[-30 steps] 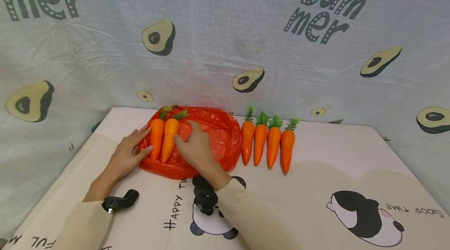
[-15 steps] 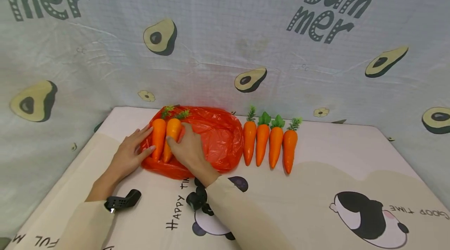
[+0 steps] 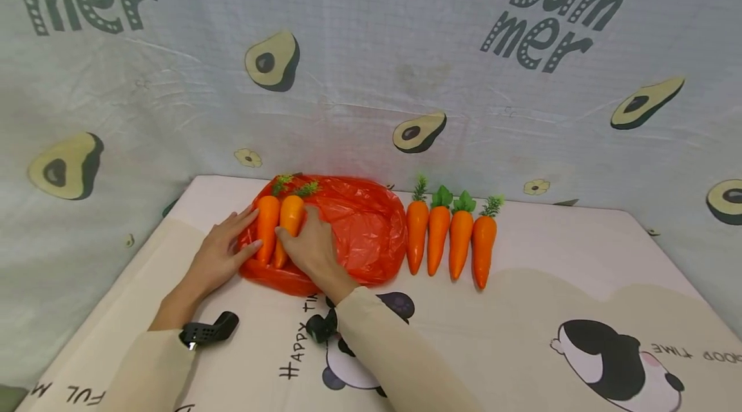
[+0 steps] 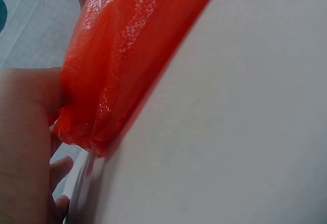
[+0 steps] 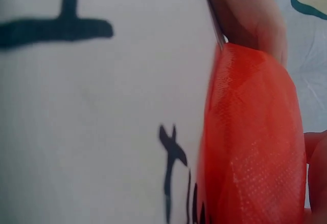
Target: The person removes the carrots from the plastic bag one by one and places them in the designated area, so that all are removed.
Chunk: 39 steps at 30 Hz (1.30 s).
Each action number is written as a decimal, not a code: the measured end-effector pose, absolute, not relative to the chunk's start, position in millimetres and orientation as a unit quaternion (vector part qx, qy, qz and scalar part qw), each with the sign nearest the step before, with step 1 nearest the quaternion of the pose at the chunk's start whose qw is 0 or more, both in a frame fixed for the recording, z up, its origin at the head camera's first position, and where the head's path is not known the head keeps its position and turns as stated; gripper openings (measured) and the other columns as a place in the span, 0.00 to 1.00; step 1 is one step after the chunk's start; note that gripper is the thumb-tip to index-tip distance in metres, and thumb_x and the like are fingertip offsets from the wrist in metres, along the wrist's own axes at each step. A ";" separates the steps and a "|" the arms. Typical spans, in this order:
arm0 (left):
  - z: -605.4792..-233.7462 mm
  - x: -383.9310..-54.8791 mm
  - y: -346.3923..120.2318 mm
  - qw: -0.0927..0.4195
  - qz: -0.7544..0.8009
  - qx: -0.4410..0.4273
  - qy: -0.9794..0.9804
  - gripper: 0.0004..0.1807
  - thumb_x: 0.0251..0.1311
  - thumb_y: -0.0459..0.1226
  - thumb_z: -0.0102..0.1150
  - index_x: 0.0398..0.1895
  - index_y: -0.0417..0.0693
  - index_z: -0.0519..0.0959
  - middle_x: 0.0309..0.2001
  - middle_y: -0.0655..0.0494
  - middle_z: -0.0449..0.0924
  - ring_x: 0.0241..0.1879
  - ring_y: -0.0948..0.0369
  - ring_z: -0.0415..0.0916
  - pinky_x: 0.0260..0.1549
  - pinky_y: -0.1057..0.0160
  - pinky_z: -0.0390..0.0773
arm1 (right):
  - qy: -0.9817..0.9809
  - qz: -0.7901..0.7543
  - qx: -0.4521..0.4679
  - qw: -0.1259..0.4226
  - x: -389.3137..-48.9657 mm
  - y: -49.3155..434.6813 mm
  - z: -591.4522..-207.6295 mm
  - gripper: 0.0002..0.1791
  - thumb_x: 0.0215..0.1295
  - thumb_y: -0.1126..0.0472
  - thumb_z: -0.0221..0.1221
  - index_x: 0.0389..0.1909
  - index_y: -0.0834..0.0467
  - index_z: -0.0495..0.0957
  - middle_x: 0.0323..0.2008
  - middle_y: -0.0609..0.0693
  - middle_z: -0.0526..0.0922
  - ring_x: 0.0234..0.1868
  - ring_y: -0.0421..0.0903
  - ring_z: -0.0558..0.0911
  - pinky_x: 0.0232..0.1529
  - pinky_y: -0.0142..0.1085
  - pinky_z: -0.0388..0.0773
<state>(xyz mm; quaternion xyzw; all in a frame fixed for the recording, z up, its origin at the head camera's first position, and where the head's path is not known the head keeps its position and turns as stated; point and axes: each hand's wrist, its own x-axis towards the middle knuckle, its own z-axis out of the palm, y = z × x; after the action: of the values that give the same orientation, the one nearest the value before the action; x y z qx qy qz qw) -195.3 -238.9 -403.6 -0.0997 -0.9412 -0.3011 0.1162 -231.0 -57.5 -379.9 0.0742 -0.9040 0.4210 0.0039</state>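
Note:
A red plastic bag lies spread on the table with its mouth open. Inside at its left are two orange carrots with green tops, the left carrot beside the right carrot. My right hand grips the right carrot, thumb on its left side; the fingers' far side is hidden. At the bag's left rim, my left hand holds the edge, with thumb and forefinger reaching over it beside the left carrot. The left wrist view shows the bag's outer wall against this hand.
Several more carrots lie in a row just right of the bag, tips toward me. A pale patterned cloth wall rises behind the table. Black straps with devices are worn at the wrists.
My right hand has moved left onto the right carrot and closed its thumb and fingers on it. That carrot now stands a little straighter beside the other. My left hand stays at the rim.

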 end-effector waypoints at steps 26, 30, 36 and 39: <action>-405.4 -199.2 -236.8 0.130 -0.295 -0.110 -0.940 0.34 0.63 0.46 0.57 0.70 0.40 0.62 0.70 0.39 0.56 0.68 0.35 0.50 0.62 0.31 0.45 | -0.909 0.411 0.070 0.004 -237.0 -58.0 -382.8 0.38 0.56 0.52 0.65 0.65 0.58 0.63 0.38 0.51 0.79 0.34 0.45 0.80 0.34 0.33 0.80; -405.5 -198.6 -237.2 0.129 -0.295 -0.111 -0.940 0.35 0.63 0.46 0.57 0.70 0.41 0.62 0.70 0.39 0.56 0.68 0.35 0.50 0.62 0.31 0.46 | -0.907 0.416 0.073 0.006 -235.6 -56.9 -382.2 0.38 0.56 0.52 0.66 0.65 0.58 0.63 0.38 0.51 0.79 0.34 0.44 0.79 0.34 0.32 0.80; -405.0 -197.1 -239.0 0.127 -0.294 -0.113 -0.940 0.35 0.63 0.47 0.56 0.70 0.42 0.62 0.71 0.40 0.56 0.68 0.35 0.50 0.62 0.31 0.45 | -0.905 0.419 0.078 0.010 -233.0 -56.1 -380.2 0.37 0.55 0.53 0.66 0.65 0.58 0.64 0.37 0.50 0.80 0.32 0.44 0.79 0.33 0.32 0.80; -405.1 -196.4 -239.9 0.125 -0.293 -0.111 -0.942 0.35 0.63 0.47 0.56 0.70 0.42 0.62 0.71 0.39 0.56 0.68 0.35 0.50 0.62 0.30 0.45 | -0.904 0.419 0.086 0.018 -231.7 -55.0 -378.3 0.37 0.55 0.53 0.65 0.65 0.58 0.64 0.38 0.51 0.80 0.31 0.43 0.79 0.31 0.30 0.79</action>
<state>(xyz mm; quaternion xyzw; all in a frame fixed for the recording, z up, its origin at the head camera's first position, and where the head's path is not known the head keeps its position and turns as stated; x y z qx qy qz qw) -196.4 -239.9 -405.1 -0.1110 -0.9415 -0.2925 0.1251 -231.7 -55.0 -378.3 0.0861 -0.9038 0.4189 0.0179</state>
